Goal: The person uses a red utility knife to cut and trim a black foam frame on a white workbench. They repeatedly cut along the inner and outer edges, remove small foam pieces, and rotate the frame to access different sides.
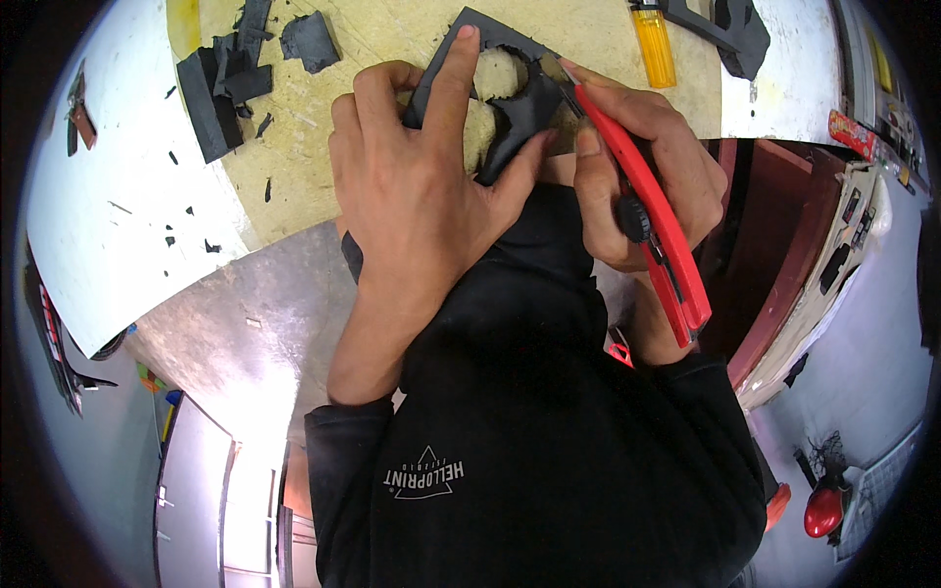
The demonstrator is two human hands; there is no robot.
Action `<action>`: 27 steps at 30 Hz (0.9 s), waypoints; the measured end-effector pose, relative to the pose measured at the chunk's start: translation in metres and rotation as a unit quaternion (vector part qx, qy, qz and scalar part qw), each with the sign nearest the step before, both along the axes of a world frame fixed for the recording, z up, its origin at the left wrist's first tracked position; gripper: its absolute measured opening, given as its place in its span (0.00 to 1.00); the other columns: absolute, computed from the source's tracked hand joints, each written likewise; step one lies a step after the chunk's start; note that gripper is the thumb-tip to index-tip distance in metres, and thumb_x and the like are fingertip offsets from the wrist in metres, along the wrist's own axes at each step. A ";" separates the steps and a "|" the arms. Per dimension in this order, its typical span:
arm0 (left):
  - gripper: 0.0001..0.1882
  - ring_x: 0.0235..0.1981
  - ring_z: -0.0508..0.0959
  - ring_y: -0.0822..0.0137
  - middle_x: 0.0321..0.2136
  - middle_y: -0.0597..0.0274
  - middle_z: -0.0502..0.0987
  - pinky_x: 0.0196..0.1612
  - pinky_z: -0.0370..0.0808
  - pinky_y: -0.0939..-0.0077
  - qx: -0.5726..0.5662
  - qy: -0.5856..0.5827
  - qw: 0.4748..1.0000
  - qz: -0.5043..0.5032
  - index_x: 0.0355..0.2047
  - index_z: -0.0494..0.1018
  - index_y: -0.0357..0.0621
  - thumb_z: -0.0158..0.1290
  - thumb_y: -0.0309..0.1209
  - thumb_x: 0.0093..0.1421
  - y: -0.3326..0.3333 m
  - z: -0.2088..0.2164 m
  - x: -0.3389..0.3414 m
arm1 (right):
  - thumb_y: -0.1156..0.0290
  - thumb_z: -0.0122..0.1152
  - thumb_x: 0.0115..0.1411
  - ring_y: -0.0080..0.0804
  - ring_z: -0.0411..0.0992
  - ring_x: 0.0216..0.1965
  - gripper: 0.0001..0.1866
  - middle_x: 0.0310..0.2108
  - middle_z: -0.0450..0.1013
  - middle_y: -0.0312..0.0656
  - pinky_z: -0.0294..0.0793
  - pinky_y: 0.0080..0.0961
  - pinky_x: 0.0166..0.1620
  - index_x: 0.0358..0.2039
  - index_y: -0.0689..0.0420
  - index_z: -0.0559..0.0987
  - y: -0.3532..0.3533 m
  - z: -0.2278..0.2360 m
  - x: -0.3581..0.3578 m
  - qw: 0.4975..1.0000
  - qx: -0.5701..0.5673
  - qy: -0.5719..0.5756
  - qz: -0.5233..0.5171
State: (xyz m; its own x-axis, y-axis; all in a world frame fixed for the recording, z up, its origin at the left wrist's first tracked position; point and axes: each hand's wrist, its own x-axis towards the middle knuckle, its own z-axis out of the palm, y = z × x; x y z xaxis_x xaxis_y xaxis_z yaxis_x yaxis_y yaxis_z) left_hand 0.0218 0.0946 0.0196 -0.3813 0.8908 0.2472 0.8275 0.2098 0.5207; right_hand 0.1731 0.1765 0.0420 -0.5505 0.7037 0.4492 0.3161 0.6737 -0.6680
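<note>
1. Dark grey foam piece (pixel 530 105) lies at twelve o'clock, my left hand (pixel 417 181) spread over it, index finger pressing.
2. My right hand (pixel 652 162) grips a red cutter (pixel 655 201), blade at the foam's three-o'clock side.
3. Ragged opening already made; its edges look unfinished to me.
4. Offcuts (pixel 208 106) sit at ten o'clock.

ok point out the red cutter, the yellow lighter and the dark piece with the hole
Red cutter (pixel 654 196): head view, middle of its handle
Yellow lighter (pixel 655 49): head view, on its body
Dark piece (pixel 533 105): head view, solid part beside its hole
</note>
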 end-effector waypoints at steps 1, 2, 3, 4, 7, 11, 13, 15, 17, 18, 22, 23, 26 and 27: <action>0.41 0.40 0.73 0.55 0.38 0.55 0.69 0.42 0.74 0.64 0.004 0.004 1.000 0.000 0.58 0.76 0.55 0.73 0.42 0.39 0.000 0.000 0.000 | 0.84 0.60 0.52 0.33 0.80 0.33 0.12 0.33 0.80 0.53 0.78 0.24 0.40 0.40 0.69 0.79 -0.001 0.001 0.000 1.000 -0.008 0.004 0.000; 0.41 0.39 0.73 0.55 0.38 0.55 0.69 0.42 0.74 0.65 0.008 0.009 1.000 0.001 0.58 0.76 0.55 0.74 0.42 0.39 -0.001 0.000 -0.001 | 0.86 0.60 0.49 0.40 0.81 0.36 0.13 0.34 0.80 0.55 0.79 0.27 0.42 0.38 0.70 0.79 -0.002 0.003 -0.001 1.000 -0.020 0.012 0.000; 0.41 0.39 0.73 0.55 0.38 0.55 0.69 0.41 0.74 0.65 0.009 0.008 1.000 -0.001 0.58 0.76 0.55 0.74 0.43 0.39 0.000 -0.001 -0.001 | 0.89 0.60 0.46 0.47 0.82 0.39 0.14 0.34 0.79 0.57 0.81 0.31 0.44 0.37 0.71 0.79 -0.002 0.004 -0.002 0.999 -0.032 0.019 -0.002; 0.42 0.39 0.73 0.56 0.38 0.55 0.69 0.41 0.74 0.65 0.010 0.007 1.000 -0.003 0.58 0.76 0.55 0.74 0.43 0.39 0.000 -0.001 -0.001 | 0.89 0.60 0.46 0.47 0.82 0.40 0.14 0.34 0.79 0.58 0.81 0.31 0.45 0.36 0.71 0.79 -0.002 0.003 -0.002 0.999 -0.036 0.024 -0.001; 0.41 0.38 0.73 0.56 0.38 0.55 0.69 0.41 0.74 0.65 0.007 0.010 1.000 -0.002 0.58 0.76 0.55 0.74 0.43 0.39 0.000 -0.002 -0.001 | 0.89 0.59 0.46 0.48 0.82 0.40 0.13 0.33 0.79 0.58 0.81 0.32 0.45 0.36 0.71 0.79 -0.001 0.002 -0.001 0.999 -0.040 0.029 0.003; 0.42 0.38 0.73 0.56 0.38 0.56 0.69 0.41 0.74 0.66 0.015 0.011 1.000 -0.001 0.58 0.76 0.56 0.74 0.43 0.39 -0.001 -0.005 0.000 | 0.82 0.59 0.54 0.31 0.78 0.33 0.11 0.34 0.80 0.53 0.77 0.22 0.40 0.40 0.69 0.78 -0.002 -0.003 0.002 1.000 -0.012 0.008 -0.001; 0.42 0.38 0.73 0.56 0.38 0.56 0.69 0.41 0.75 0.65 0.006 0.014 1.000 0.005 0.57 0.76 0.56 0.74 0.43 0.38 -0.001 -0.004 0.001 | 0.79 0.58 0.58 0.23 0.77 0.30 0.10 0.35 0.81 0.52 0.74 0.17 0.38 0.41 0.67 0.77 -0.004 -0.004 0.001 1.000 -0.004 -0.001 -0.009; 0.42 0.38 0.73 0.56 0.38 0.56 0.69 0.41 0.75 0.65 0.004 0.016 1.000 0.008 0.57 0.76 0.57 0.74 0.43 0.38 -0.001 -0.003 0.001 | 0.80 0.58 0.58 0.23 0.77 0.30 0.09 0.38 0.81 0.54 0.74 0.17 0.38 0.40 0.68 0.76 -0.008 -0.002 -0.002 1.000 -0.009 -0.005 -0.019; 0.42 0.39 0.73 0.56 0.38 0.56 0.69 0.42 0.75 0.65 0.008 0.017 1.000 0.008 0.57 0.76 0.57 0.75 0.43 0.38 0.000 -0.003 0.001 | 0.80 0.58 0.58 0.24 0.77 0.31 0.09 0.40 0.81 0.56 0.75 0.17 0.38 0.39 0.68 0.76 -0.011 -0.002 -0.002 1.000 -0.010 -0.008 -0.027; 0.42 0.39 0.73 0.56 0.38 0.56 0.69 0.42 0.75 0.65 0.008 0.018 1.000 0.008 0.58 0.76 0.57 0.75 0.43 0.38 0.000 -0.003 0.001 | 0.80 0.58 0.58 0.24 0.77 0.31 0.08 0.41 0.81 0.57 0.75 0.17 0.39 0.39 0.68 0.75 -0.012 -0.002 -0.002 0.999 -0.009 -0.006 -0.030; 0.42 0.39 0.73 0.56 0.39 0.56 0.69 0.42 0.75 0.65 0.004 0.019 1.000 0.008 0.58 0.76 0.57 0.75 0.43 0.38 0.000 -0.004 0.002 | 0.79 0.58 0.58 0.23 0.77 0.32 0.08 0.42 0.81 0.58 0.75 0.17 0.40 0.38 0.68 0.75 -0.015 -0.006 -0.003 0.999 -0.007 0.007 -0.037; 0.42 0.39 0.73 0.56 0.39 0.56 0.69 0.42 0.75 0.66 0.002 0.019 1.000 0.009 0.58 0.76 0.57 0.75 0.43 0.38 -0.001 -0.004 0.002 | 0.79 0.58 0.58 0.23 0.77 0.33 0.09 0.42 0.81 0.58 0.75 0.17 0.40 0.39 0.68 0.75 -0.015 -0.007 -0.002 0.999 -0.004 0.008 -0.038; 0.42 0.40 0.74 0.55 0.38 0.55 0.70 0.43 0.75 0.64 -0.001 0.005 1.000 0.012 0.58 0.75 0.55 0.74 0.42 0.39 -0.001 -0.001 0.002 | 0.79 0.59 0.58 0.22 0.77 0.32 0.10 0.39 0.81 0.54 0.75 0.17 0.40 0.41 0.67 0.77 -0.012 -0.006 -0.002 0.999 -0.020 0.018 -0.036; 0.42 0.39 0.74 0.54 0.38 0.54 0.70 0.42 0.75 0.64 -0.004 0.001 1.000 0.016 0.58 0.75 0.53 0.74 0.42 0.39 0.000 0.000 0.005 | 0.78 0.60 0.58 0.21 0.76 0.31 0.11 0.38 0.82 0.51 0.74 0.17 0.39 0.42 0.66 0.78 -0.010 -0.004 -0.001 0.999 -0.027 0.010 -0.042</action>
State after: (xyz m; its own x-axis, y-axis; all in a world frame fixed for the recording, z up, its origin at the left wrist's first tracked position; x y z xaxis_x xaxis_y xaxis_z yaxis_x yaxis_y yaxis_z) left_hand 0.0264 0.0949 0.0201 -0.4090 0.8803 0.2402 0.8212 0.2404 0.5175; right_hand 0.1724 0.1662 0.0375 -0.4799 0.7708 0.4189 0.3564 0.6077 -0.7097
